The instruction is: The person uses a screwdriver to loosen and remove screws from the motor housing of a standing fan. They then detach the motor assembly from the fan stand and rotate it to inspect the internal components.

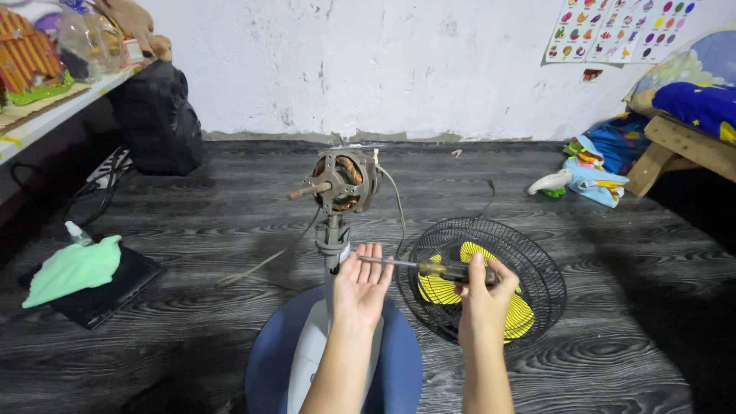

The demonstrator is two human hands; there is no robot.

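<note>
A stripped fan motor (341, 180) with a bare shaft stands on a grey pole over a round blue base (264, 360). My right hand (483, 295) grips the dark handle of a screwdriver (418, 266), whose metal shaft points left. My left hand (362, 282) is held flat, fingers together and upward, palm toward the screwdriver's tip, just right of the pole. Right of my hands a black wire fan guard (537, 261) lies on the floor with a yellow fan blade (441, 291) inside it.
A green cloth (73, 268) lies on a black pad at the left, with a small bottle behind it. A black bag (157, 115) leans by a shelf at the back left. Toys and a wooden bed frame (675, 149) occupy the back right. A cord (261, 264) trails across the floor.
</note>
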